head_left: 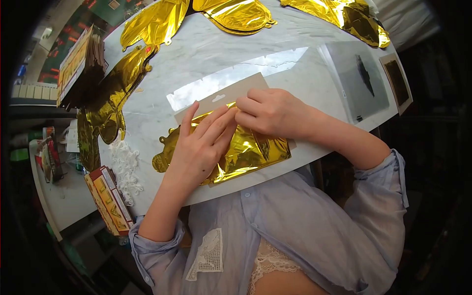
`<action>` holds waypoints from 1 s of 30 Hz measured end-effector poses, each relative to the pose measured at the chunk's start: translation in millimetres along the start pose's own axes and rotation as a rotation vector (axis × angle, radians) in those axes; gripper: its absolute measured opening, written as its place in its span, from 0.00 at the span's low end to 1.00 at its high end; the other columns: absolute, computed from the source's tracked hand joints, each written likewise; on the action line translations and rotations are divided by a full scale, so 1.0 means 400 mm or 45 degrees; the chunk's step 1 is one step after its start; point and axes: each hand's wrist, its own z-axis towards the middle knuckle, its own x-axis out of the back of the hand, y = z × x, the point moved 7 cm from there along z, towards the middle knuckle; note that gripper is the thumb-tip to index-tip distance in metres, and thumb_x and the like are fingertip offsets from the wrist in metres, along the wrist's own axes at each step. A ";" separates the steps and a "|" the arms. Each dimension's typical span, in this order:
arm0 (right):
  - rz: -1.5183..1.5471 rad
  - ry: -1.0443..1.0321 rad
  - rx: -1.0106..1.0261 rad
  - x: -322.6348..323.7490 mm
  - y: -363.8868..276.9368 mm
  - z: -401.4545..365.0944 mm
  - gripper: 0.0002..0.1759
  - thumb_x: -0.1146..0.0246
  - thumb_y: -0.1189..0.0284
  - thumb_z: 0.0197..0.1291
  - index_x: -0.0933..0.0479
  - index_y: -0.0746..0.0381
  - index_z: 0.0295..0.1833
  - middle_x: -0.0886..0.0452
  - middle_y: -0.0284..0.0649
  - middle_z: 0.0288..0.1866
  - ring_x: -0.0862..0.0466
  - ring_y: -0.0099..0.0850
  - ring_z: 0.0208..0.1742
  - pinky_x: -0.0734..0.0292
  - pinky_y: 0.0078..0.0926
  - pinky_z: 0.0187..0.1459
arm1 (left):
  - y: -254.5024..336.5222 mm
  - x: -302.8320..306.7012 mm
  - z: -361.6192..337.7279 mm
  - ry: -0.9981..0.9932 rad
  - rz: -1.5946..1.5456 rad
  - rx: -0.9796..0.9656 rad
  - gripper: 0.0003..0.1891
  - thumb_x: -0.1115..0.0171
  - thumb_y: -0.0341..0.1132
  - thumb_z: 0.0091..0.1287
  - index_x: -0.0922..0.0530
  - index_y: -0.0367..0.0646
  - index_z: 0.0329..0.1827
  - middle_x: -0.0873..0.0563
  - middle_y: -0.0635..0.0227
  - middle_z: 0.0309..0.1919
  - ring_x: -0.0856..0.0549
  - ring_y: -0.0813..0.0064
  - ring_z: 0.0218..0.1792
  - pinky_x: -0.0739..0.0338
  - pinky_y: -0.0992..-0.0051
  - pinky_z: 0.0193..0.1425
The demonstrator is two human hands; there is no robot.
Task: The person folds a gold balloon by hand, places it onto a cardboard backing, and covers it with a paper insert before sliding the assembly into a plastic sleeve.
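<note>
A folded gold foil balloon (250, 150) lies on a grey card backing (231, 94) at the near edge of the white marble table (206, 54). My left hand (199, 147) lies flat on the foil, fingers spread and pressing it down. My right hand (273, 112) is curled, its fingertips pinching the foil's upper edge against the card. A clear plastic sleeve (275, 66) lies under and behind the card.
More gold foil balloons lie at the left (115, 98) and along the far edge (241, 14). Stacks of printed cards stand at the far left (78, 64) and near left (109, 199). White string (125, 169) is beside them. Clear sleeves with dark inserts (361, 78) lie right.
</note>
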 end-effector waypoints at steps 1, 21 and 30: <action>-0.008 -0.010 0.008 -0.002 -0.002 -0.001 0.09 0.32 0.69 0.55 0.21 0.60 0.39 0.23 0.35 0.41 0.18 0.29 0.40 0.16 0.27 0.35 | 0.000 0.000 0.000 -0.049 0.020 0.005 0.21 0.34 0.32 0.70 0.14 0.41 0.66 0.17 0.69 0.71 0.18 0.71 0.74 0.41 0.41 0.87; 0.038 -0.028 -0.232 0.040 -0.028 -0.066 0.26 0.34 0.72 0.63 0.19 0.64 0.68 0.15 0.40 0.59 0.15 0.41 0.67 0.14 0.34 0.63 | 0.004 0.009 -0.001 -0.206 -0.108 0.116 0.26 0.33 0.33 0.73 0.19 0.41 0.74 0.17 0.67 0.73 0.20 0.68 0.76 0.56 0.36 0.91; 0.216 -0.115 -0.317 -0.007 -0.019 -0.074 0.30 0.37 0.71 0.67 0.24 0.63 0.75 0.18 0.41 0.61 0.17 0.42 0.70 0.25 0.44 0.77 | -0.003 -0.015 -0.040 -0.185 -0.077 0.169 0.29 0.36 0.35 0.76 0.25 0.44 0.80 0.22 0.67 0.79 0.24 0.68 0.80 0.61 0.37 0.91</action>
